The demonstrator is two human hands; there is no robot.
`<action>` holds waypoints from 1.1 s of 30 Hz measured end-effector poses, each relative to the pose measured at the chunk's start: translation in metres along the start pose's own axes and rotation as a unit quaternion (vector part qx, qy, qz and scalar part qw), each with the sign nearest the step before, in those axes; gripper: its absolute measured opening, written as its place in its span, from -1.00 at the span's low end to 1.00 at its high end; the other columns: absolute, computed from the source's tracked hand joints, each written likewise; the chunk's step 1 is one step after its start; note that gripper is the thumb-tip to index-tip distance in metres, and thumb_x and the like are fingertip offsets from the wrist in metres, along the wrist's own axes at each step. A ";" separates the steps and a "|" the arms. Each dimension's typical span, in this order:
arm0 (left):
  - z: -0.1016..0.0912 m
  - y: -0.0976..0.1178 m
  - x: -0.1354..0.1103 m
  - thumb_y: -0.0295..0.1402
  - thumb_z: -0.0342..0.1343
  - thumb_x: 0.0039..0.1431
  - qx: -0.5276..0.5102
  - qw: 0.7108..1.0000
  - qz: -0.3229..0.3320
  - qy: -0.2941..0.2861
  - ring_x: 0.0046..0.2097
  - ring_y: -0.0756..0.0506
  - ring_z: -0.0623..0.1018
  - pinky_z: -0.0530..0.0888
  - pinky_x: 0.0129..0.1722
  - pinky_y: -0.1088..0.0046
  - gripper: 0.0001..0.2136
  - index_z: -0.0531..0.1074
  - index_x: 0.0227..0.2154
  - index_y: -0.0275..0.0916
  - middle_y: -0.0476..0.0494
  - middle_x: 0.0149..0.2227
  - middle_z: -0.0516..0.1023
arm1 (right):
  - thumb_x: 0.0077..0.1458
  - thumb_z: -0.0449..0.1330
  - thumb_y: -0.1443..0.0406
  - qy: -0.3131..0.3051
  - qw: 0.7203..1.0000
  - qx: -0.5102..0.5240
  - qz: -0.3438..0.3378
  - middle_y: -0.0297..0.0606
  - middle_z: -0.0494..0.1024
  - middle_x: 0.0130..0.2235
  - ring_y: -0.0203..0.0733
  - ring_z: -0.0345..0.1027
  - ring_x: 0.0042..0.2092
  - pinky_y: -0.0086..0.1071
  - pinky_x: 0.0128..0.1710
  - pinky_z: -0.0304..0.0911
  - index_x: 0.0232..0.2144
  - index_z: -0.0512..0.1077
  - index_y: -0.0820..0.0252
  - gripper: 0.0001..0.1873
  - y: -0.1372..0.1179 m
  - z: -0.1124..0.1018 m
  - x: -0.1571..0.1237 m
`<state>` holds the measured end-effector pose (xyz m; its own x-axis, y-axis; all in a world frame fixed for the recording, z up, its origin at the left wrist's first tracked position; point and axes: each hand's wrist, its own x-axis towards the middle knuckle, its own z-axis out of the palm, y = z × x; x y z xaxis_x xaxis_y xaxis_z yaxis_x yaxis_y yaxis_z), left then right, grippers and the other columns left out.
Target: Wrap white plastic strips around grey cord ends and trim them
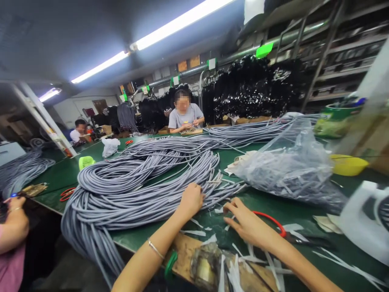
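My left hand [191, 200] rests on the cut ends of a big bundle of grey cables [127, 182] that sprawls over the green table [273, 207]. Its fingers curl onto the cable ends; whether it grips one I cannot tell. My right hand [244, 223] lies flat on the table just right of the cable ends, fingers apart, touching white insulation scraps [194, 232]. Red-handled scissors [275, 222] lie directly behind my right wrist.
A clear plastic bag of scraps [291, 166] sits at the right, a yellow bowl [348, 164] beyond it. A person [184, 115] works at the far side, another person [78, 129] far left. A co-worker's hand [15, 215] is at my left. A wooden block [185, 259] is at the near edge.
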<state>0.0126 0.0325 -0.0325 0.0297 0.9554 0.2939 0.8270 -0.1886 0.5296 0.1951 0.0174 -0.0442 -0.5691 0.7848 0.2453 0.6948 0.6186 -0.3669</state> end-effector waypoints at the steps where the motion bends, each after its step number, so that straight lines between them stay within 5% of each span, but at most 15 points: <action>1: 0.000 0.000 0.002 -0.60 0.08 -0.02 -0.005 1.000 -0.006 0.002 -0.15 -0.21 0.44 0.34 -0.07 0.21 -0.88 0.45 -0.40 -0.35 -0.27 -0.30 0.47 | 0.01 0.07 0.39 0.010 1.000 -0.002 0.013 -0.23 0.34 -0.29 -0.27 0.35 -0.41 -0.40 -0.39 0.22 -0.35 0.35 0.20 -0.89 0.003 -0.001 -0.002; 5: -0.014 -0.002 0.000 -0.60 -0.01 0.02 -0.046 0.999 -0.029 0.007 -0.28 -0.13 0.48 0.40 -0.17 0.28 -0.87 0.41 -0.42 -0.33 -0.19 -0.39 0.47 | -0.01 0.11 0.29 0.053 0.993 -0.010 0.101 -0.28 0.40 -0.40 -0.23 0.32 -0.47 -0.42 -0.53 0.10 -0.45 0.41 0.15 -0.91 0.005 -0.011 -0.002; 8: -0.030 0.004 -0.012 -0.51 -0.06 0.09 -0.114 0.993 -0.026 -0.031 -0.48 -0.02 0.46 0.43 -0.43 0.48 -0.86 0.38 -0.32 -0.33 -0.07 -0.48 0.44 | 0.04 0.04 0.14 0.093 0.979 0.143 0.114 -0.32 0.39 -0.56 -0.24 0.27 -0.52 -0.42 -0.53 0.11 -0.48 0.44 0.16 -0.73 0.001 -0.025 0.003; 13: -0.048 0.028 -0.031 -0.44 0.05 0.01 -0.267 0.916 0.058 -0.292 -0.57 0.04 0.38 0.33 -0.55 0.60 -0.80 0.43 -0.27 -0.35 0.02 -0.57 0.36 | -0.07 0.05 -0.09 0.184 0.880 0.412 0.150 -0.38 0.30 -0.65 -0.33 0.14 -0.60 -0.47 -0.64 0.02 -0.42 0.46 0.25 -0.48 -0.008 -0.039 0.001; 16: -0.045 0.041 -0.028 -0.46 0.05 0.00 -0.232 0.908 0.086 -0.339 -0.56 0.03 0.39 0.30 -0.55 0.61 -0.79 0.44 -0.26 -0.35 0.02 -0.59 0.36 | -0.14 0.13 -0.11 0.218 0.849 0.453 0.162 -0.39 0.26 -0.67 -0.39 0.05 -0.63 -0.50 -0.69 -0.07 -0.55 0.43 0.26 -0.49 -0.009 -0.038 -0.001; 19: -0.030 0.051 -0.021 -0.42 0.02 0.04 -0.251 0.920 0.074 -0.292 -0.56 0.03 0.38 0.28 -0.56 0.60 -0.82 0.46 -0.32 -0.36 0.01 -0.60 0.36 | -0.22 0.21 -0.10 0.216 0.840 0.472 0.157 -0.39 0.26 -0.69 -0.39 0.05 -0.64 -0.51 -0.70 -0.07 -0.63 0.40 0.25 -0.51 -0.007 -0.037 -0.001; 25: -0.001 0.058 -0.023 -0.43 0.02 0.03 -0.298 0.949 0.031 -0.099 -0.50 0.01 0.32 0.24 -0.54 0.56 -0.80 0.51 -0.36 -0.39 -0.12 -0.49 0.47 | -0.29 0.28 -0.06 0.256 0.815 0.489 0.179 -0.32 0.38 -0.63 -0.34 0.18 -0.59 -0.50 -0.65 0.07 -0.61 0.42 0.25 -0.53 -0.010 -0.038 -0.002; 33: -0.001 0.056 -0.037 -0.40 0.01 0.07 -0.333 0.940 0.036 -0.063 -0.50 0.01 0.33 0.22 -0.54 0.55 -0.77 0.55 -0.34 -0.38 -0.14 -0.49 0.46 | -0.22 0.22 -0.09 0.259 0.818 0.478 0.190 -0.30 0.36 -0.64 -0.31 0.22 -0.59 -0.48 -0.63 0.14 -0.66 0.35 0.23 -0.52 -0.023 -0.028 0.001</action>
<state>0.0574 -0.0133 -0.0133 0.1727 0.9463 0.2732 0.2873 -0.3137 0.9050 0.1906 0.0054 -0.0106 0.0419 0.9775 0.2069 -0.0236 0.2079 -0.9779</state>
